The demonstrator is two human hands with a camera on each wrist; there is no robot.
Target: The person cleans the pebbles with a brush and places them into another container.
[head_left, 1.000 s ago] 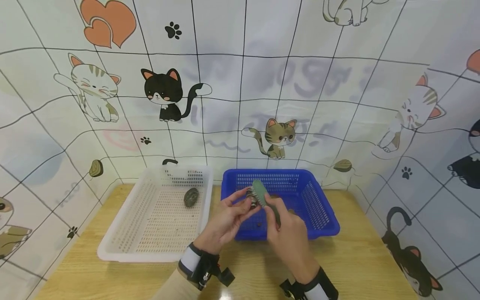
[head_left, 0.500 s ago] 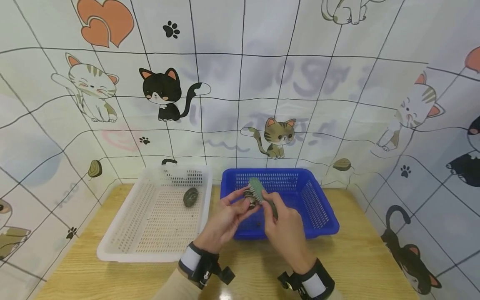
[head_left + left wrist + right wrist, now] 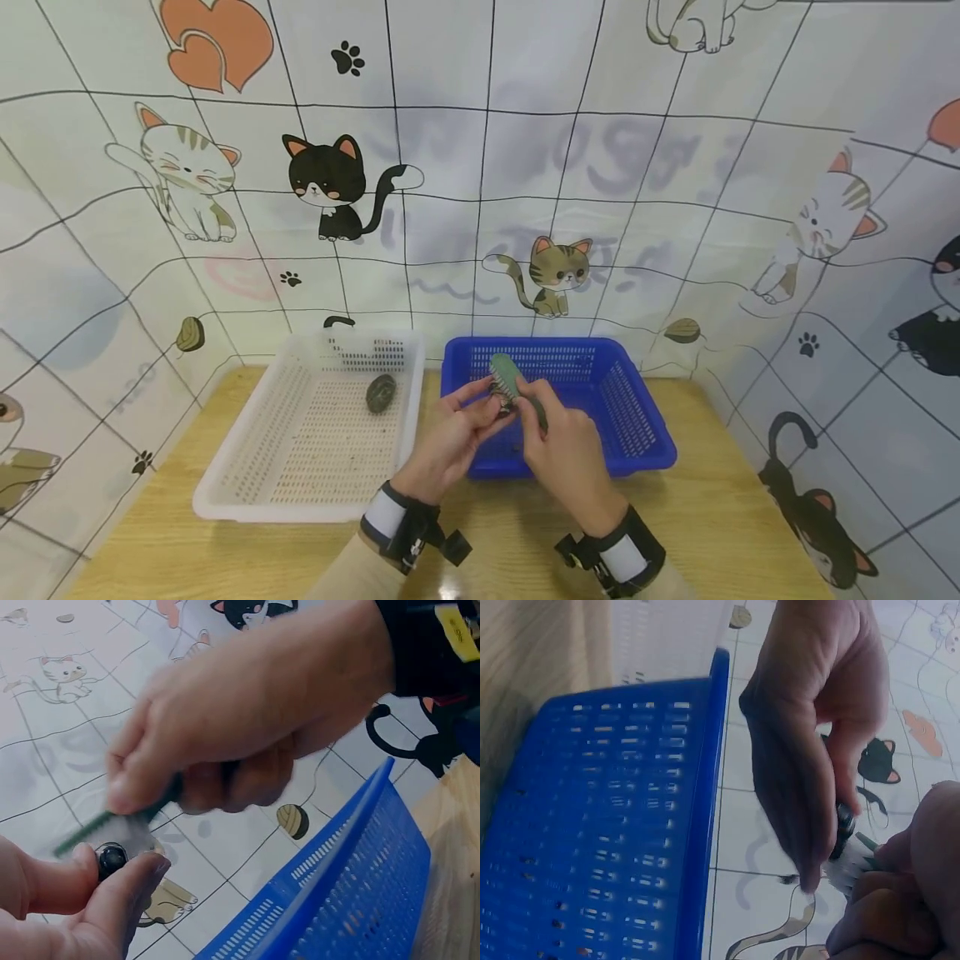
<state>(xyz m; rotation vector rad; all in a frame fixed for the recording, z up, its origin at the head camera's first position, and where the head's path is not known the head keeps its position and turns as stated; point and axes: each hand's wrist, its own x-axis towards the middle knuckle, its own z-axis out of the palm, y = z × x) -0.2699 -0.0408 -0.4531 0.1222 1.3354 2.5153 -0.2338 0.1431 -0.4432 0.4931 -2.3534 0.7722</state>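
Note:
Over the near left part of the blue basket [image 3: 645, 417], my left hand [image 3: 448, 442] pinches a small dark, glossy stone [image 3: 112, 859] between thumb and fingers. Stripes show on it in the head view. My right hand [image 3: 573, 450] grips a green brush [image 3: 506, 375] by its handle. The brush's pale bristles [image 3: 849, 868] lie against the stone, blurred in both wrist views. Much of the stone is hidden by the brush head and the left fingers.
To the left stands a white basket [image 3: 217, 500] with one dark green patterned stone [image 3: 381, 393] and small crumbs in it. Both baskets sit on a wooden table [image 3: 495, 533], against a cat-printed wall covering [image 3: 450, 167].
The right hand and brush have shifted slightly left across the stone, covering more of it in the head view. The left hand holds nearly the same place.

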